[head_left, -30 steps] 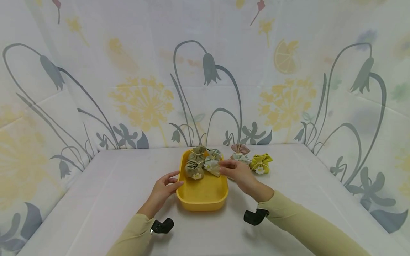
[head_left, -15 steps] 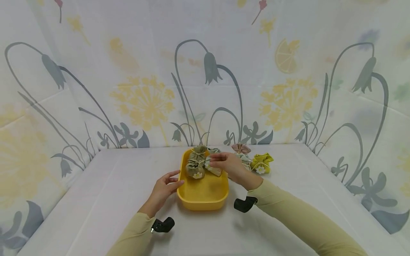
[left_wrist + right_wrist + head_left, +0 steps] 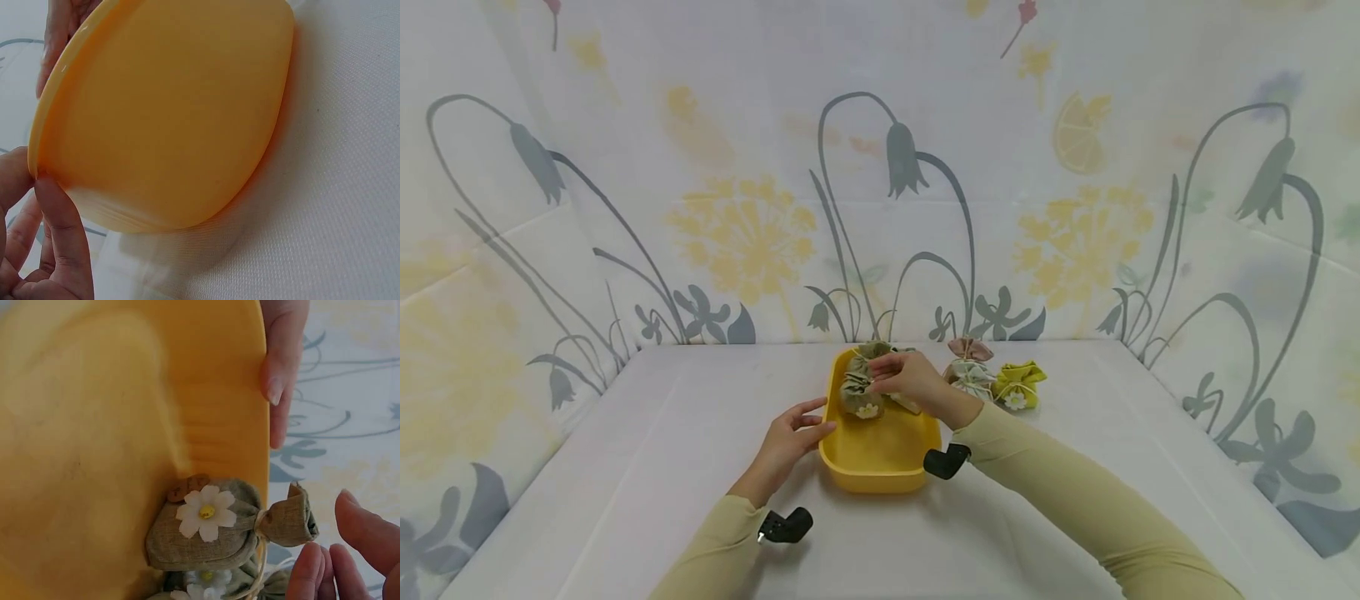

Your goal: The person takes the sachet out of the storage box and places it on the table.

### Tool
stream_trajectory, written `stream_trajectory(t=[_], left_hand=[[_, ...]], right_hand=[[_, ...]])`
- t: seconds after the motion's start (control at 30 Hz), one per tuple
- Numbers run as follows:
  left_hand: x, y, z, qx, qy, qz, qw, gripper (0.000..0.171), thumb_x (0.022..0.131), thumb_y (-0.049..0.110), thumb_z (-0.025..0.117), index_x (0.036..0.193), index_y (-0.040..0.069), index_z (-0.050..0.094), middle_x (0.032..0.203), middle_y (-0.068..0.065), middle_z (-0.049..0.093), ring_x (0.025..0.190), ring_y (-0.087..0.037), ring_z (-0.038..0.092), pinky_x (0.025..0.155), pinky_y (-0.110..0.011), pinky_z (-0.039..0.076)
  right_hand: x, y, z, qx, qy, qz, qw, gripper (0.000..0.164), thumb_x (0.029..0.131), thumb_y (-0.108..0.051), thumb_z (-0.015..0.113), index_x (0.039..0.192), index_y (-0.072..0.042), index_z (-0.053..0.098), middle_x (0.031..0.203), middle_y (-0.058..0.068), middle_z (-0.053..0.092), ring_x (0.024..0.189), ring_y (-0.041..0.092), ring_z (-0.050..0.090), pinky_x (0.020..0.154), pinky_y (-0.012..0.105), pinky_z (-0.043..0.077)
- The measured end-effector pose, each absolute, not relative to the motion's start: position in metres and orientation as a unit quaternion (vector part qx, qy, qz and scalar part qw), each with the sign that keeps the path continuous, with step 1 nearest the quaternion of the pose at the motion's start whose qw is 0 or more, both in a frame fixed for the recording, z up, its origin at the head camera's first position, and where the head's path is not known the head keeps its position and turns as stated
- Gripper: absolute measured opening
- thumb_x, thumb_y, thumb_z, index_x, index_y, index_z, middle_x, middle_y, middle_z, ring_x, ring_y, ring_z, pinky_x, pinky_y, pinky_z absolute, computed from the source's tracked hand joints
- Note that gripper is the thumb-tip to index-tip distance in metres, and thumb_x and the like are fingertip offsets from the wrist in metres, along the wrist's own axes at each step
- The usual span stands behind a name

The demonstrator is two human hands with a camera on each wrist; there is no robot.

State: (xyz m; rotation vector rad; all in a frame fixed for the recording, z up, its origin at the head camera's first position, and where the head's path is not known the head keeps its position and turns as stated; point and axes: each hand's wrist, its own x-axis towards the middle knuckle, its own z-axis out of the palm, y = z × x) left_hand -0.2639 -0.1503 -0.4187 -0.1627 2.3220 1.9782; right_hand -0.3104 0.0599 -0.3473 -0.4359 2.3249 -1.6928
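My left hand (image 3: 792, 439) pinches the left rim of a yellow plastic tub (image 3: 880, 482), thumb and fingers on either side of the rim in the left wrist view. Over the tub is my right hand (image 3: 919, 385). In the right wrist view its thumb and fingers (image 3: 365, 534) are apart, beside the tied neck of an olive-green drawstring sachet (image 3: 169, 540) with a white flower, and nothing shows between them. A second olive sachet (image 3: 874, 348) lies behind that one. The right hand mostly hides a pale green sachet in the tub.
Right of the tub, outside it, stand a yellow-green sachet (image 3: 1019, 386), a pale sachet (image 3: 972, 378) and a pink one (image 3: 970, 348). A white cloth (image 3: 685, 433) covers the table. Behind it hangs a flower-printed curtain (image 3: 752, 167).
My right hand has moved left across the tub, from the pale green sachet to the olive sachets, and now covers most of the pale one. The left hand keeps its place on the rim.
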Motion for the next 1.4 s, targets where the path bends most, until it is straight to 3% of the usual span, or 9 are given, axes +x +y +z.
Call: stream_trajectory(t=[0.17, 0.47, 0.63, 0.8, 1.07, 1.4], left_hand=[[-0.265, -0.149, -0.42, -0.045, 0.758, 0.649, 0.046, 0.049, 0.085, 0.017, 0.069, 0.13, 0.008, 0.053, 0.105, -0.014, 0.053, 0.088, -0.023, 0.058, 0.082, -0.032, 0.052], [-0.265, -0.147, -0.419, -0.044, 0.761, 0.646, 0.046, 0.049, 0.085, 0.017, 0.069, 0.131, 0.01, 0.053, 0.105, -0.013, 0.053, 0.088, -0.023, 0.058, 0.081, -0.031, 0.052], [-0.264, -0.146, -0.418, -0.043, 0.757, 0.65, 0.049, 0.05, 0.085, 0.017, 0.069, 0.131, 0.009, 0.053, 0.107, -0.014, 0.052, 0.09, -0.024, 0.058, 0.082, -0.032, 0.052], [-0.263, -0.146, -0.417, -0.043, 0.756, 0.652, 0.046, 0.05, 0.084, 0.017, 0.07, 0.131, 0.009, 0.053, 0.107, -0.014, 0.052, 0.09, -0.024, 0.058, 0.081, -0.032, 0.052], [-0.267, -0.146, -0.421, -0.041, 0.75, 0.658, 0.047, 0.051, 0.084, 0.016, 0.071, 0.13, 0.008, 0.053, 0.106, -0.014, 0.052, 0.086, -0.02, 0.059, 0.08, -0.032, 0.052], [-0.266, -0.15, -0.421, -0.045, 0.754, 0.654, 0.039, 0.052, 0.082, 0.02, 0.073, 0.129, 0.009, 0.054, 0.105, -0.013, 0.052, 0.084, -0.02, 0.057, 0.08, -0.031, 0.052]], right_hand=[[-0.316, 0.055, -0.35, -0.155, 0.822, -0.536, 0.116, 0.043, 0.076, 0.0, 0.074, 0.117, 0.003, 0.061, 0.101, 0.008, 0.062, 0.092, 0.02, 0.058, 0.082, 0.03, 0.051], [-0.323, 0.047, -0.355, -0.146, 0.824, -0.53, 0.133, 0.043, 0.077, 0.003, 0.072, 0.118, -0.002, 0.062, 0.107, 0.009, 0.06, 0.091, 0.021, 0.058, 0.082, 0.036, 0.051], [-0.326, 0.045, -0.354, -0.136, 0.829, -0.527, 0.13, 0.033, 0.082, -0.004, 0.069, 0.115, -0.003, 0.065, 0.111, 0.009, 0.06, 0.094, 0.021, 0.059, 0.086, 0.037, 0.049], [-0.328, 0.049, -0.353, -0.119, 0.845, -0.507, 0.12, 0.033, 0.083, -0.012, 0.07, 0.114, -0.005, 0.066, 0.112, 0.008, 0.059, 0.097, 0.021, 0.057, 0.087, 0.037, 0.048], [-0.319, 0.055, -0.348, -0.108, 0.828, -0.535, 0.133, 0.032, 0.087, -0.012, 0.066, 0.117, -0.002, 0.064, 0.107, 0.01, 0.06, 0.09, 0.02, 0.062, 0.087, 0.041, 0.049], [-0.293, 0.06, -0.33, -0.137, 0.792, -0.583, 0.118, 0.025, 0.086, -0.007, 0.066, 0.11, 0.0, 0.066, 0.102, 0.008, 0.062, 0.093, 0.02, 0.058, 0.087, 0.041, 0.049]])
